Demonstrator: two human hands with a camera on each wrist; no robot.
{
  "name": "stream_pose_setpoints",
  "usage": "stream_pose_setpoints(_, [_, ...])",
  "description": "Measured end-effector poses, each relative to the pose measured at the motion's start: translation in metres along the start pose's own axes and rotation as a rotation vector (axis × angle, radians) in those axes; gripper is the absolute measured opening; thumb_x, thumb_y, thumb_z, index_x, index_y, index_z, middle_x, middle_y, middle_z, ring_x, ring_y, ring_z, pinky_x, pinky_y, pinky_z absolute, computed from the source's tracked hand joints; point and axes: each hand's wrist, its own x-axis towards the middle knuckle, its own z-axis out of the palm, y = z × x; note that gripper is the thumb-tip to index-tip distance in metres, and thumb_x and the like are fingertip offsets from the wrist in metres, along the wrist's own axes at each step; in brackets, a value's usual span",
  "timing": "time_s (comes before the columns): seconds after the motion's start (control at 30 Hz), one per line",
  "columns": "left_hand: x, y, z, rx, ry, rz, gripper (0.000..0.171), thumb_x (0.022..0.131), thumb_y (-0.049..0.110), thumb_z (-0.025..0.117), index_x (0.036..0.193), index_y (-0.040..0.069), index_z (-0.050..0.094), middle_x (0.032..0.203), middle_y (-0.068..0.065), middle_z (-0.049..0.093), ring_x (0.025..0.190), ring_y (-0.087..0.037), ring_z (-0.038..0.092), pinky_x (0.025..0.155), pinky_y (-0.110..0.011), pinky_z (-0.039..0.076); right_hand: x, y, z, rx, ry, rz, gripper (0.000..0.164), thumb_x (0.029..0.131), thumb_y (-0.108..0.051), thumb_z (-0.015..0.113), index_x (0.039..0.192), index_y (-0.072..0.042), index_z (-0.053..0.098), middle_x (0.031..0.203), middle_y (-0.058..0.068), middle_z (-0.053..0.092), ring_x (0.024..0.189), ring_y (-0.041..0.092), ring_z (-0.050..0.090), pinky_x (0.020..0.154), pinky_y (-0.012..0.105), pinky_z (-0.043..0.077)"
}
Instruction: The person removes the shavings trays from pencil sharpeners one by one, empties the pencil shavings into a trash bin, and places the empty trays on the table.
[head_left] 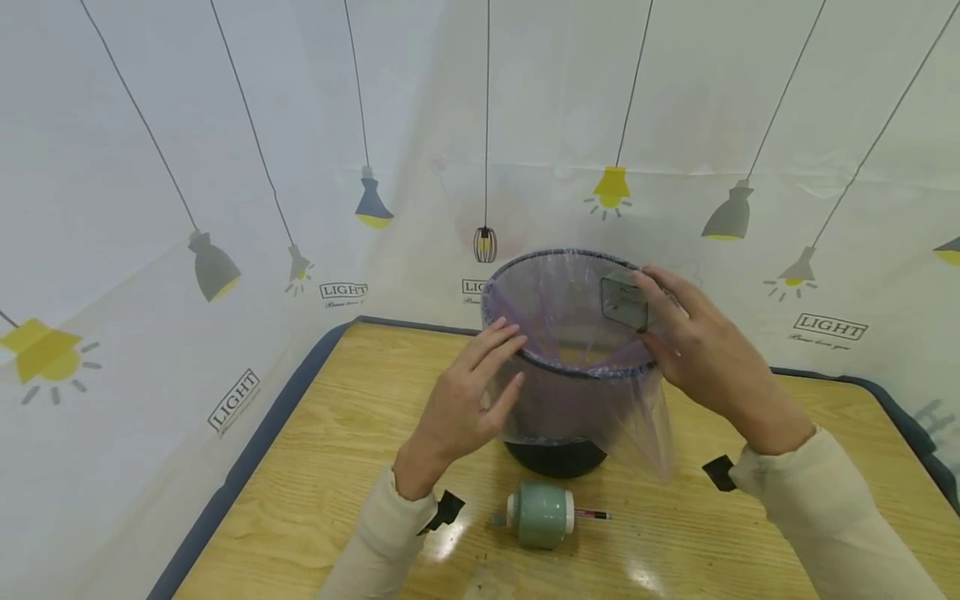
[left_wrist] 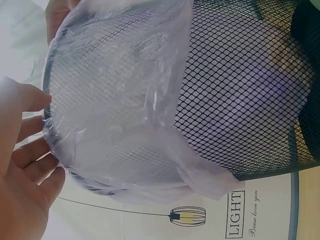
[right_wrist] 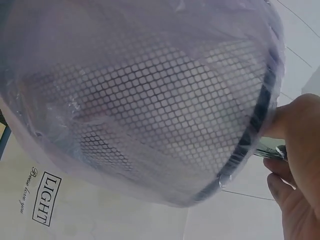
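A black mesh wastebasket is lined with a thin, see-through purple bag. The bag folds over the rim and hangs loosely down the outside. My left hand lies at the near left of the rim, fingers fairly straight and fingertips touching the bag's folded edge. On the right side, my right hand pinches a small, greenish see-through square piece at the rim. Only a sliver of this clear piece shows between the fingers in the right wrist view.
A green cup-like holder with white ends lies on its side on the wooden table, in front of the basket. A pen sticks out of its right end. Behind hangs a pale wall covering printed with lamps.
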Motion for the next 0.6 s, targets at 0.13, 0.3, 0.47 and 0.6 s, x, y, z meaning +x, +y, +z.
stream_pose_setpoints(0.13, [-0.001, 0.0, 0.0, 0.013, 0.007, 0.007, 0.045, 0.092, 0.012, 0.065, 0.133, -0.004, 0.057, 0.139, -0.02, 0.055, 0.137, -0.035, 0.046, 0.116, -0.039, 0.036, -0.004, 0.001, -0.003, 0.058, 0.045, 0.052, 0.078, 0.079, 0.003, 0.078, 0.147, 0.003, 0.04, 0.145, 0.024, 0.045, 0.119, 0.041, 0.054, 0.074, 0.048, 0.055])
stream_pose_setpoints(0.3, [-0.002, -0.001, 0.001, 0.028, 0.022, 0.021, 0.046, 0.093, 0.014, 0.064, 0.135, -0.005, 0.056, 0.142, -0.02, 0.053, 0.137, -0.035, 0.046, 0.116, -0.04, 0.036, -0.011, 0.001, -0.007, 0.113, 0.13, 0.099, 0.066, 0.1, -0.044, 0.053, 0.146, 0.002, 0.043, 0.142, 0.023, 0.048, 0.123, 0.041, 0.053, 0.089, 0.048, 0.051])
stream_pose_setpoints(0.47, [-0.003, -0.001, 0.0, 0.033, 0.036, 0.027, 0.047, 0.095, 0.016, 0.063, 0.136, -0.006, 0.055, 0.142, -0.021, 0.053, 0.136, -0.037, 0.046, 0.116, -0.041, 0.036, -0.02, 0.003, -0.006, 0.171, 0.224, 0.153, 0.079, 0.094, -0.062, 0.048, 0.141, 0.001, 0.05, 0.135, 0.022, 0.054, 0.117, 0.041, 0.056, 0.107, 0.021, 0.041])
stream_pose_setpoints(0.6, [-0.003, -0.001, 0.0, 0.027, 0.043, 0.028, 0.047, 0.095, 0.016, 0.062, 0.136, -0.007, 0.054, 0.142, -0.022, 0.053, 0.135, -0.038, 0.047, 0.115, -0.042, 0.036, -0.027, 0.004, -0.006, 0.184, 0.262, 0.185, 0.083, 0.091, -0.065, 0.052, 0.139, 0.002, 0.052, 0.131, 0.023, 0.056, 0.115, 0.041, 0.056, 0.106, 0.011, 0.034])
